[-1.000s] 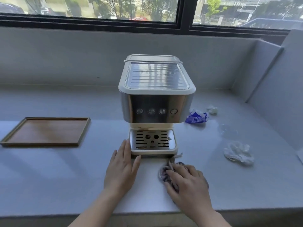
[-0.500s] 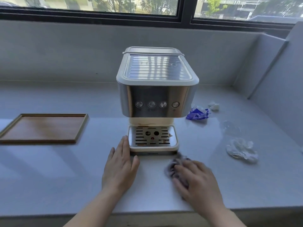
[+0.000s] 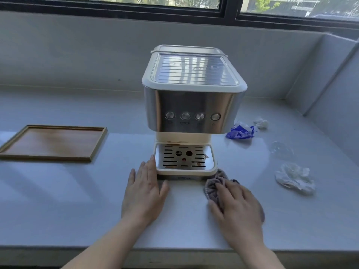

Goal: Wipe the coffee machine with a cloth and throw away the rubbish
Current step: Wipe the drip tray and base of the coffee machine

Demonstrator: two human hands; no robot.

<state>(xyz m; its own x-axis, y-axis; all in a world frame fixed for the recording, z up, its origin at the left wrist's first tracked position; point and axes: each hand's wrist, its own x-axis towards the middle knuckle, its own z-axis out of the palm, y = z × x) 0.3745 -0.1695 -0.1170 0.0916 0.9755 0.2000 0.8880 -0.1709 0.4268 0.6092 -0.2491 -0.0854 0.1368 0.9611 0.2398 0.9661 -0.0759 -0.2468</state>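
1. Grey counter (image 3: 58,200) is stretching under a window, with the coffee machine (image 3: 194,98) standing at its middle.
2. Left of the machine, a wooden tray (image 3: 52,142) is lying flat.
3. Right of the machine, a blue wrapper (image 3: 240,132), a small white wad (image 3: 261,123) and a crumpled white tissue (image 3: 295,178) are lying apart.
4. The left hand (image 3: 144,193) is resting flat and open, fingertips touching the machine's drip tray (image 3: 185,171).
5. The right hand (image 3: 236,205) is pressing a grey cloth (image 3: 216,181) onto the counter, just in front of the machine's right corner.

head view, close, angled down, facing window (image 3: 174,4)
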